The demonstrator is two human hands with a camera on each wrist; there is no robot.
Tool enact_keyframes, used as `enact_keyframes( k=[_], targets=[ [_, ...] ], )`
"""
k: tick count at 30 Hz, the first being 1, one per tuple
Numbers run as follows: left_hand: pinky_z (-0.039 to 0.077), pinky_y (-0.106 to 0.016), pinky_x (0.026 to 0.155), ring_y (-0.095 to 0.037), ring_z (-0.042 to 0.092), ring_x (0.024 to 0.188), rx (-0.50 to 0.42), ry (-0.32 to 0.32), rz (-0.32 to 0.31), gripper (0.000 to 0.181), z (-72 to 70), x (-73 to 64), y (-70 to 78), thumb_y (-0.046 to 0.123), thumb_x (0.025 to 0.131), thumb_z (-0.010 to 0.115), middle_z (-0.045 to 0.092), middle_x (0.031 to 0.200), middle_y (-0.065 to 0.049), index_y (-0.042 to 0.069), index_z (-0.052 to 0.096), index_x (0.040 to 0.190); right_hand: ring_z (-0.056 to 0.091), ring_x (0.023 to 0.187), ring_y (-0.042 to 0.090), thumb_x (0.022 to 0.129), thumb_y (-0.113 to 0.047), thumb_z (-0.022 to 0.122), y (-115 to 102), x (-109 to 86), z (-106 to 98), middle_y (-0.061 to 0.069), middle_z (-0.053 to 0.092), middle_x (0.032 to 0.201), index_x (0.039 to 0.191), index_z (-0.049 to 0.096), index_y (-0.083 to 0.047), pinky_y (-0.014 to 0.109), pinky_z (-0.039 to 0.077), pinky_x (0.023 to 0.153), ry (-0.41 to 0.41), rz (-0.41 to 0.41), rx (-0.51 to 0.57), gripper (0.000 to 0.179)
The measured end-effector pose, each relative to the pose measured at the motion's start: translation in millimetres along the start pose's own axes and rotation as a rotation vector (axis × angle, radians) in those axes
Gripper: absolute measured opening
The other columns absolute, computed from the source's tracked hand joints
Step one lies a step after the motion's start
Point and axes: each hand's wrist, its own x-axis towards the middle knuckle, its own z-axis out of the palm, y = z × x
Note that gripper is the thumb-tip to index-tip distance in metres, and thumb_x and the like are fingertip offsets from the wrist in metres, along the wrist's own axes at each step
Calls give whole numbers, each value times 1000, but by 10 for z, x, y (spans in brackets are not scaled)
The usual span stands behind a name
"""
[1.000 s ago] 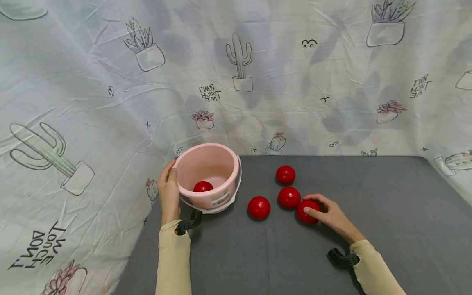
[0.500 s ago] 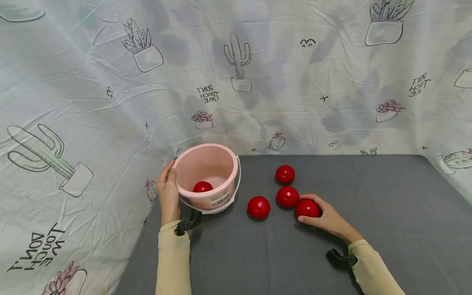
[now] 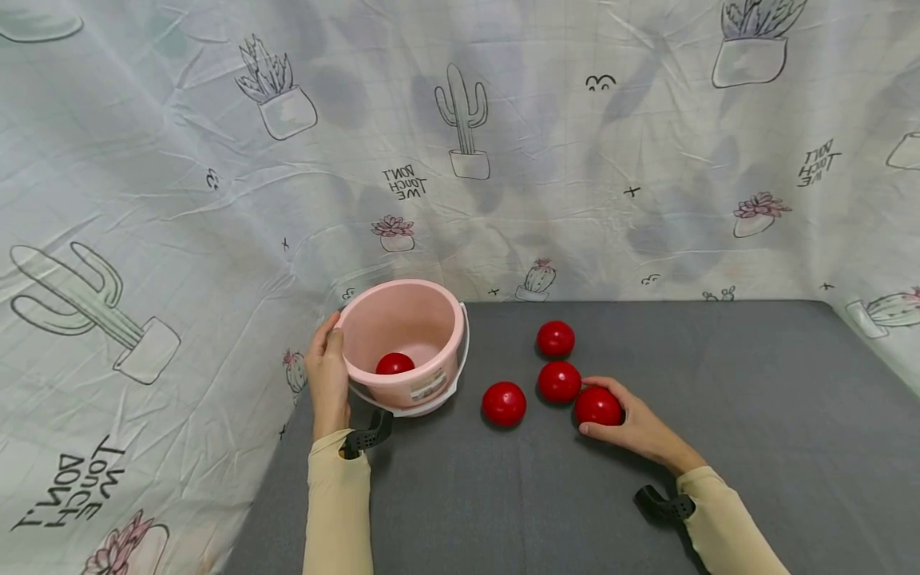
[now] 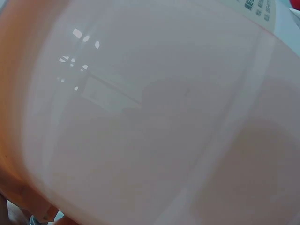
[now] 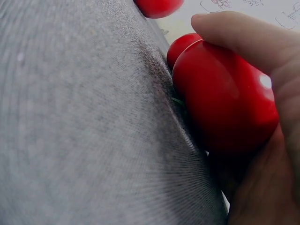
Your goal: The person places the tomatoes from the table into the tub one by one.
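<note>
In the head view my left hand (image 3: 327, 375) grips the left rim of a pink bucket (image 3: 424, 383), which tilts so its mouth faces me. One red tomato (image 3: 394, 364) lies inside it. The bucket's pale wall (image 4: 140, 126) fills the left wrist view. On the right, thumb and fingers of my right hand (image 3: 636, 427) curl round a glossy red tomato (image 3: 598, 406) at the table. The right wrist view shows this tomato (image 5: 225, 93) close to the grey cloth, with a thin green bit underneath. Part of its far side is hidden by my fingers.
Three more tomatoes lie between bucket and right hand: a near-left tomato (image 3: 504, 404), a middle tomato (image 3: 559, 382) beside the held one, and a back tomato (image 3: 556, 339). A white handle (image 3: 465, 351) hangs along the bucket's side. Behind the grey table (image 3: 460, 495) hangs a cactus-print curtain (image 3: 561, 144).
My right thumb has slid from on top of the tomato to its near side. That tomato and the middle one have shifted slightly left. My left hand and the bucket stay put.
</note>
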Motion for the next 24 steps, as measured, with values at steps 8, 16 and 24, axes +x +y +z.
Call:
enact_keyframes(
  k=[8,16,24],
  targets=[
    [34,-46,123,-22,41,146,-1,0,-7,44,-6,3,0,31,108,42,46,158,-1,23,51,150,59,111,25,89,-25,77,-10,4,-16,18,55,136,145,46,-18,35,55,84,1,5,12,65],
    [34,-46,122,-22,41,147,-3,1,3,45,-10,4,-15,31,108,42,46,158,-2,22,50,150,58,109,22,90,-23,75,-7,-13,-67,20,52,137,147,44,-15,33,56,82,38,6,47,65],
    [35,-45,122,-21,43,145,-1,5,-2,44,-6,-8,-18,32,108,42,47,158,-1,23,51,150,53,113,16,94,-25,70,24,-39,-158,12,49,138,149,43,-15,35,54,85,124,41,107,62]
  ],
)
